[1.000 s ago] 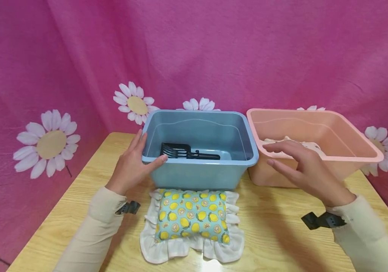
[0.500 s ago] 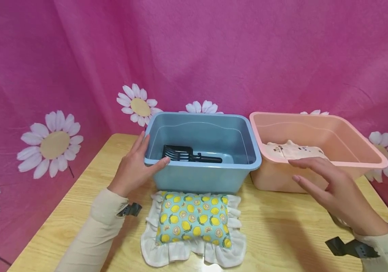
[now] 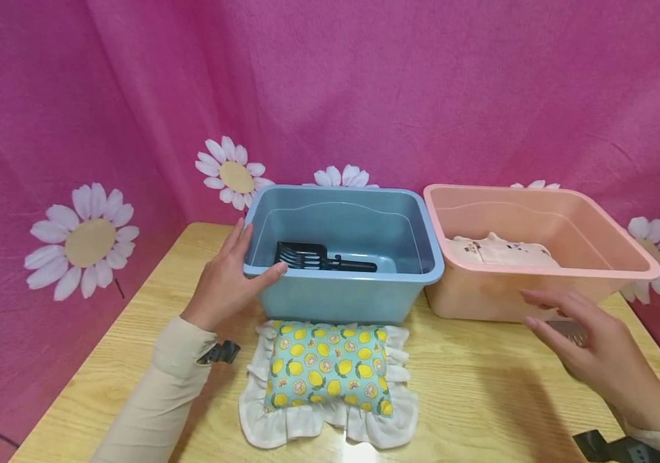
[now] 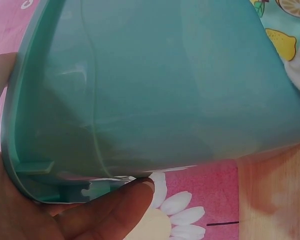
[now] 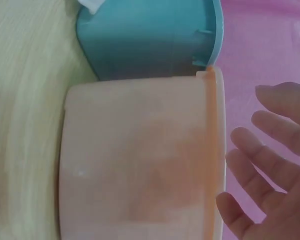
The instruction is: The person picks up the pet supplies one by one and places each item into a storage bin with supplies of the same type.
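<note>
My left hand (image 3: 227, 283) holds the front left corner of a blue plastic tub (image 3: 341, 296), thumb over the front rim. In the left wrist view, a fingertip (image 4: 140, 192) lies under the rim against the tub's outer wall. Inside the tub is a black slotted scoop (image 3: 324, 258). My right hand (image 3: 601, 354) hangs open in front of a pink tub (image 3: 480, 302) and holds nothing. The right wrist view has its fingers (image 5: 255, 175) loosely spread beside the pink rim. Partly behind that hand is a dark slotted thing (image 3: 571, 332), mostly hidden.
A lemon-print pillow (image 3: 330, 370) with a white ruffle lies in front of the blue tub. Cream printed cloth (image 3: 503, 249) sits in the pink tub. The tubs stand side by side on a wooden table (image 3: 451, 386), before a pink flowered curtain (image 3: 364, 83).
My right hand has moved right and toward me, away from the pink tub's rim, uncovering more of the cream cloth. The left hand stays on the blue tub's corner.
</note>
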A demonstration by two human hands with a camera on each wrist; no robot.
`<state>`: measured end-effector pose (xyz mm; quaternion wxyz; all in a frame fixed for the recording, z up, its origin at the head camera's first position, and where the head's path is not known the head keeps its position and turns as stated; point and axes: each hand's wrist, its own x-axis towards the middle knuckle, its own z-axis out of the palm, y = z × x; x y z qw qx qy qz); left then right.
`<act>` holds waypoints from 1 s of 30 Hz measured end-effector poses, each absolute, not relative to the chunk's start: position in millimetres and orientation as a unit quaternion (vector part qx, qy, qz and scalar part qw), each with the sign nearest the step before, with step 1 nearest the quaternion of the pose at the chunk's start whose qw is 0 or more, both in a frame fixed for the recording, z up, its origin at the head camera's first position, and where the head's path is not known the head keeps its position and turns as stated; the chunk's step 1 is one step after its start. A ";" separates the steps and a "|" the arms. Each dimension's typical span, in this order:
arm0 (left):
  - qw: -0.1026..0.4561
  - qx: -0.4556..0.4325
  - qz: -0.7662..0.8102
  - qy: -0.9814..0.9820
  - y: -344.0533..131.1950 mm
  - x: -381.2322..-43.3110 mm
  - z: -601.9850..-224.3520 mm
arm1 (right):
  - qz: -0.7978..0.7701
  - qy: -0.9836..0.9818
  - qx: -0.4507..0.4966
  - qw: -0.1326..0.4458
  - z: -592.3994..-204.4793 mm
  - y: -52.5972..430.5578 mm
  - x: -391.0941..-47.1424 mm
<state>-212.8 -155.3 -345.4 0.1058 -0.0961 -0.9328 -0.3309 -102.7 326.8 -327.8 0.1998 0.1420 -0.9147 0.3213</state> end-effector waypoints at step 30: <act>0.117 -0.105 -0.335 -0.929 -156.6 -214.4 -347.2 | 0.309 -0.912 0.107 0.246 -358.4 370.8 -80.6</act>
